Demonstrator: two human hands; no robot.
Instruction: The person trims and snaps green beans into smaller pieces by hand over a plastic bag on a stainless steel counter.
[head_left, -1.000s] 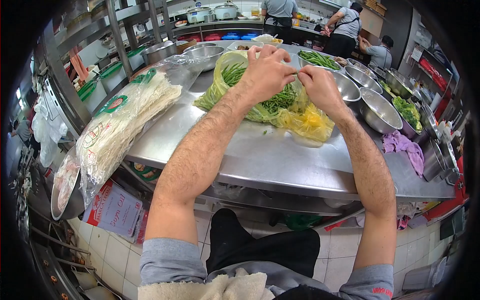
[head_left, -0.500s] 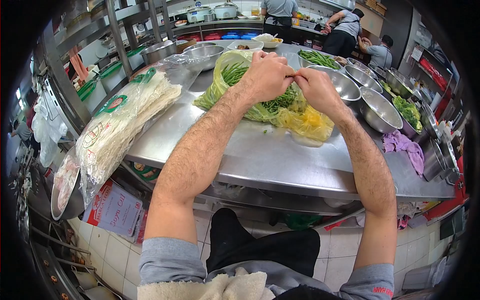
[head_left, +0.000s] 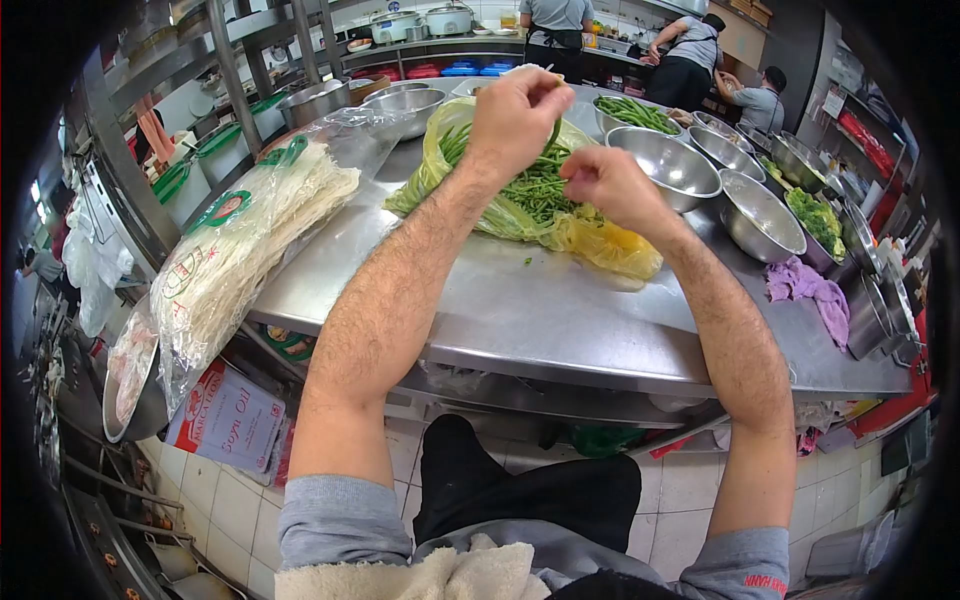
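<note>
An open yellow-green plastic bag [head_left: 600, 248] lies on the steel table, with many green beans [head_left: 540, 192] inside it. Above the bag, my left hand [head_left: 515, 120] is raised, thumb and fingers pinched on a green bean that hangs below the fingertips. My right hand [head_left: 615, 185] is lower and to the right, over the bag's right part, its fingers curled together; what they hold, if anything, is too small to tell. Behind my right hand sits a steel bowl [head_left: 668, 165], and beyond it a bowl of green beans [head_left: 637, 114].
Packaged white noodles [head_left: 235, 235] lie on the table's left side. More steel bowls [head_left: 760, 215] and broccoli [head_left: 815, 220] line the right, by a purple cloth [head_left: 808, 295]. A steel bowl [head_left: 405, 108] stands back left. Several people [head_left: 690, 50] are in the background.
My hands were together over the bag and have come apart. The left has risen with a bean, while the right has moved lower. More beans in the bag show between them.
</note>
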